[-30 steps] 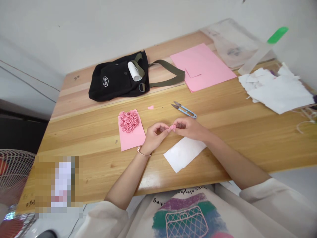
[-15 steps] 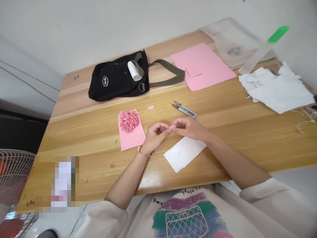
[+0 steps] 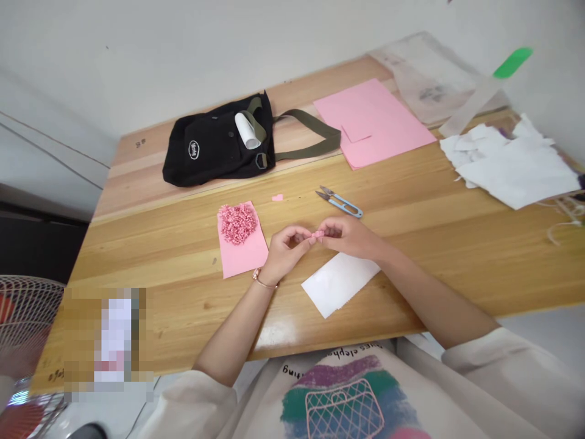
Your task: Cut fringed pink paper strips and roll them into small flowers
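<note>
A small pink piece (image 3: pixel 319 234) is pinched between the fingertips of my left hand (image 3: pixel 289 249) and my right hand (image 3: pixel 345 236), which nearly meet. Left of my hands, a heap of small pink pieces (image 3: pixel 237 224) rests on a pink paper card (image 3: pixel 244 259). Blue thread snips (image 3: pixel 339 202) lie just beyond my right hand. Partly under that hand is a folded white sheet (image 3: pixel 337 285). A tiny pink scrap (image 3: pixel 277 197) sits on the wooden table (image 3: pixel 192 244).
At the back lie a black bag (image 3: pixel 219 143) with a white roll (image 3: pixel 247 131) on it, and large pink sheets (image 3: pixel 379 122). White papers (image 3: pixel 516 164) and a clear bag (image 3: pixel 429 79) are on the right. A fan (image 3: pixel 27 317) stands at the left.
The small pink piece between my fingertips has turned slightly. My hands stay in nearly the same place.
</note>
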### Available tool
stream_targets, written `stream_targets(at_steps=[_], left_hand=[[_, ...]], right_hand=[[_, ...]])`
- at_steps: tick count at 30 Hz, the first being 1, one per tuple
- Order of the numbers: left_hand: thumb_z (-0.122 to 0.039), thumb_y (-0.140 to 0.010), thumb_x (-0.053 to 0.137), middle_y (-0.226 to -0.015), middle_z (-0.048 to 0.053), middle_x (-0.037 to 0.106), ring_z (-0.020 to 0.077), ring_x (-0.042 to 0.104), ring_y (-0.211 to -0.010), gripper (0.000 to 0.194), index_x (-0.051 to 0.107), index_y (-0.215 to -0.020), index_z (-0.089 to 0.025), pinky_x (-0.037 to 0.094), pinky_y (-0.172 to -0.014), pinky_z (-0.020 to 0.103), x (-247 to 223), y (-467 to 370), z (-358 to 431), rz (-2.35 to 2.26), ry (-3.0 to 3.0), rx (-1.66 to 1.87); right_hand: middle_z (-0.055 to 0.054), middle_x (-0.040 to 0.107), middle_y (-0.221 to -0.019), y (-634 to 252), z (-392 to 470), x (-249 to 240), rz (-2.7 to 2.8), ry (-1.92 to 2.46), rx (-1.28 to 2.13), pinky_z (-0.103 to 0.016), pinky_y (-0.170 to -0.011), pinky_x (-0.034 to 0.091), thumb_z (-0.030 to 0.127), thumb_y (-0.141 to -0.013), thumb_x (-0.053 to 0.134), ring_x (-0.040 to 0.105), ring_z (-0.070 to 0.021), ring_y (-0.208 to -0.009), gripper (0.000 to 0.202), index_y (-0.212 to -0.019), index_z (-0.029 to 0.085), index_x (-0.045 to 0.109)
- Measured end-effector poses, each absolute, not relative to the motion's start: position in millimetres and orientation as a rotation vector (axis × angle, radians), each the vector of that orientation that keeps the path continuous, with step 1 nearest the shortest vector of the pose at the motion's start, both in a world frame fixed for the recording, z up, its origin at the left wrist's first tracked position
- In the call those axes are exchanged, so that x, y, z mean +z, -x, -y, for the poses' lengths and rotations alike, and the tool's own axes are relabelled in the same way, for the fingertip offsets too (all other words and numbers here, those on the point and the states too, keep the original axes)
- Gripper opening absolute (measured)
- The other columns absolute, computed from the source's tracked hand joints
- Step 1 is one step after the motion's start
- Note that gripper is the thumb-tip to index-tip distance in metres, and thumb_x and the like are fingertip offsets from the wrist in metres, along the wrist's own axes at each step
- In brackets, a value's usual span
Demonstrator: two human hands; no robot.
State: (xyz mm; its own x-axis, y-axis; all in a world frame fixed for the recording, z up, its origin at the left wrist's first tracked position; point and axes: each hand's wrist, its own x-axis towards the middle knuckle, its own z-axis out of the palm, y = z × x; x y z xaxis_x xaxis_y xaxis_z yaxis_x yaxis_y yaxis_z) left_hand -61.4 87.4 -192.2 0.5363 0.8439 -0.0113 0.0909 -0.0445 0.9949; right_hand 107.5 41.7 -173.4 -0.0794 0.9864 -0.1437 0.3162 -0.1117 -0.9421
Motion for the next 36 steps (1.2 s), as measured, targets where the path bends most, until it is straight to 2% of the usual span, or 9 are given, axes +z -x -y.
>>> stream_targets(at_steps=[36], left_hand=[[-0.032,-0.071,0.070,-0.070,0.000,0.061,0.0089,0.050,-0.063,0.019,0.063,-0.073,-0.015,0.040,-0.062,0.022,-191.0,60.9,-87.7,-0.842,-1.502,0.748]], right_hand=[[0.001,0.053,-0.061,-107.1,-41.2,-175.0,1.475,1.491,1.211,-0.026,-0.055,0.037,0.031,-0.071,0.054,0.047,-0.0120,-0.058,0.015,-0.070,0.016,0.057]])
